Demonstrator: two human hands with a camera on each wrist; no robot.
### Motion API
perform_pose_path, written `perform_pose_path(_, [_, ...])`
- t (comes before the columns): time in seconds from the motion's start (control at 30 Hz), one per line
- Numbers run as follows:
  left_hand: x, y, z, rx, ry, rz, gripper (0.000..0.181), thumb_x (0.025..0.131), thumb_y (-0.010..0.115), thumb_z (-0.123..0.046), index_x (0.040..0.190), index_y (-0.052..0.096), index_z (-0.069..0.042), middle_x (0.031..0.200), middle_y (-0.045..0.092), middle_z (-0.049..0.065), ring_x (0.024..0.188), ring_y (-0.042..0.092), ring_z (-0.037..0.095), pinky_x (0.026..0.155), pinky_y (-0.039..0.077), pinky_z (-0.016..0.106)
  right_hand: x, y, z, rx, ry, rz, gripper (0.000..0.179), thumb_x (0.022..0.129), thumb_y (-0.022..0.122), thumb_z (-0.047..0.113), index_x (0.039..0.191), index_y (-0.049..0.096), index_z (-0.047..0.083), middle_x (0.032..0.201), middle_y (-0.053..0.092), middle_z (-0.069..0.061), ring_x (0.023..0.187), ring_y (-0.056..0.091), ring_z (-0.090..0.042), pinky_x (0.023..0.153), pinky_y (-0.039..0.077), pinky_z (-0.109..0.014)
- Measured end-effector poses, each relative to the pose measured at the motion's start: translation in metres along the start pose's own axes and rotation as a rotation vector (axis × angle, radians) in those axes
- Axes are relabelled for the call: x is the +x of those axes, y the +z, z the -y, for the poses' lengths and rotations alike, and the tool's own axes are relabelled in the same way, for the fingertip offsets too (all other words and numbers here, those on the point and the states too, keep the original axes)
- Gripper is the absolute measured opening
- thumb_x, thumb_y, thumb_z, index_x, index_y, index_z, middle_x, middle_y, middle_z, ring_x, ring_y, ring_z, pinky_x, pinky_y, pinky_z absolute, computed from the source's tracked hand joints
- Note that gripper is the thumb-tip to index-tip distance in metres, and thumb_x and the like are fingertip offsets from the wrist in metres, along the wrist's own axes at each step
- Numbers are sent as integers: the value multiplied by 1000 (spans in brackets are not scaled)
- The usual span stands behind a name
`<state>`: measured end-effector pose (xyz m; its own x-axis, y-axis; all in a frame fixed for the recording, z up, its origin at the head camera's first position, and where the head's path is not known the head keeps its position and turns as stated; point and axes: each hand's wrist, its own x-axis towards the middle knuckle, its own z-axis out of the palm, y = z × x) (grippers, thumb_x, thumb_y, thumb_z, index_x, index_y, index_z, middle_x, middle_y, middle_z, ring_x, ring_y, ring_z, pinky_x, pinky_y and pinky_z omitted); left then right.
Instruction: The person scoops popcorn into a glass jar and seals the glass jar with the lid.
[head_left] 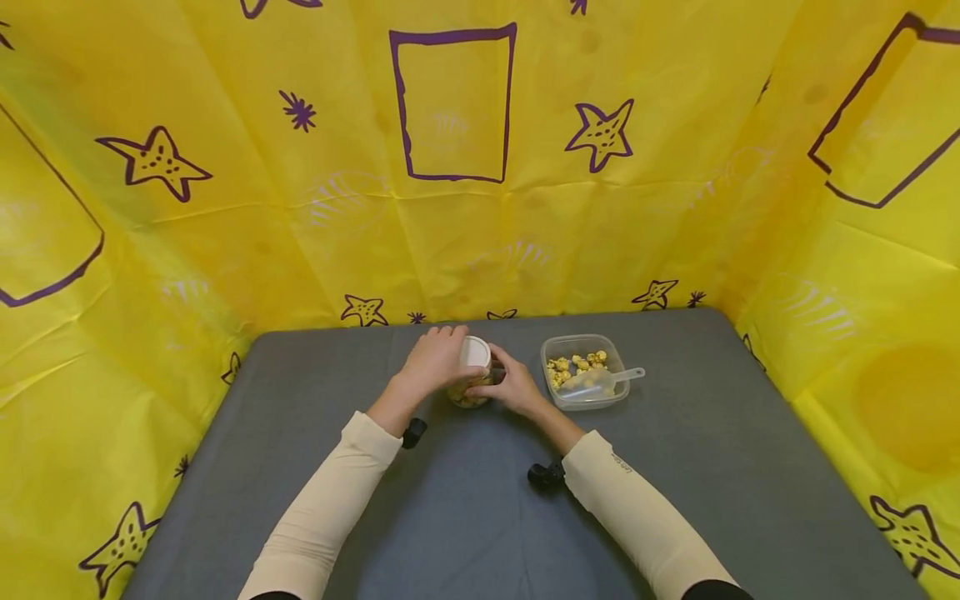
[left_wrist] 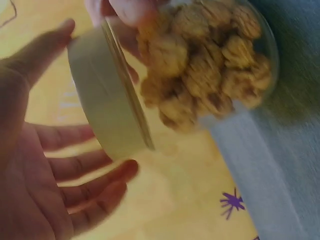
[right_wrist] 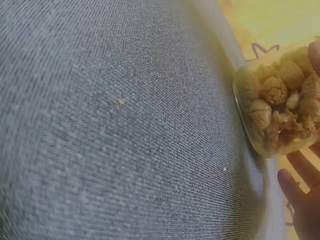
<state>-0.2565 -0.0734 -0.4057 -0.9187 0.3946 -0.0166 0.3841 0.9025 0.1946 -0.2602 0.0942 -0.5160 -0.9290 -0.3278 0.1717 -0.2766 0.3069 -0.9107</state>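
A clear jar (head_left: 465, 400) of caramel-coloured popcorn (left_wrist: 205, 65) stands upright near the far middle of the table. My left hand (head_left: 435, 360) holds a white round lid (head_left: 476, 352) over the jar's mouth, thumb on one side and fingers on the other. In the left wrist view the lid (left_wrist: 102, 95) looks slightly tilted against the mouth. My right hand (head_left: 515, 383) grips the side of the jar, with its fingers and thumb around it. Only part of this hand (right_wrist: 307, 210) shows in the right wrist view, beside the popcorn-filled jar (right_wrist: 280, 102).
Right of the jar sits a clear plastic tub (head_left: 581, 340) with some popcorn (head_left: 558, 372) and a translucent scoop (head_left: 628, 374) resting over its rim. Small crumbs (right_wrist: 121, 101) lie on the grey table cloth (head_left: 480, 517). A yellow patterned curtain (head_left: 457, 242) encloses the table's back and sides.
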Motion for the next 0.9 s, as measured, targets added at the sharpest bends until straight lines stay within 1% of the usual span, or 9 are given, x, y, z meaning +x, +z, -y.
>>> perform_pose_path(0.1, [1,0,-6,50,-18,-17,73,83,69,-55,133,53,-4,121,63,17,106,58,35,92,50,50,1,-1,0,-10,-5,11,81,76,84,24,146,43,23,133,60,-7,121,59,-28,94,52,-45])
perform_pose_path(0.2, [3,-1,-5,-1,5,-19,71,82,73,-49,136,52,-9,122,62,16,107,57,35,89,51,49,2,-2,1,-34,-17,23,81,76,84,25,145,43,25,136,58,-6,122,59,-27,95,51,-45])
perform_pose_path(0.33, [6,-2,5,-86,96,2,68,78,77,-40,137,54,-15,127,61,13,111,54,33,88,50,48,4,-3,3,-64,-24,19,83,75,85,25,146,43,25,137,58,-5,122,58,-26,93,52,-45])
perform_pose_path(0.43, [6,-1,13,-126,185,22,62,78,80,-33,133,57,-16,129,61,9,113,53,32,88,49,46,4,-3,3,-66,-23,17,85,75,85,25,147,42,25,136,58,-6,122,59,-27,93,52,-44])
perform_pose_path(0.5, [5,0,15,-144,202,29,60,79,80,-30,133,58,-15,132,60,8,115,54,31,89,49,46,2,-2,2,-45,-21,25,84,76,84,24,147,41,25,136,58,-7,122,59,-27,94,52,-45])
perform_pose_path(0.57, [2,2,14,-143,168,20,58,82,78,-32,133,58,-13,134,59,8,116,54,31,91,49,45,1,1,2,-21,-20,28,82,78,83,23,148,41,23,136,58,-9,122,58,-28,95,51,-45])
perform_pose_path(0.67, [-4,3,7,-108,58,-18,63,84,74,-42,134,54,-9,131,59,14,114,55,33,90,50,47,-1,6,1,5,-22,0,79,78,83,19,146,42,21,133,59,-11,121,59,-29,96,51,-47])
perform_pose_path(0.8, [-8,5,-7,-8,-78,-86,74,82,70,-56,132,53,-4,121,61,19,105,58,35,85,53,48,-3,12,4,-33,-33,-23,86,77,84,25,148,37,17,134,56,-10,120,56,-28,98,48,-48])
perform_pose_path(0.9, [-9,7,-13,34,-122,-117,76,82,69,-58,132,54,-4,116,62,20,102,60,36,83,54,48,-3,17,6,-78,-29,-37,91,75,85,32,149,34,14,136,54,-11,120,55,-28,98,47,-48])
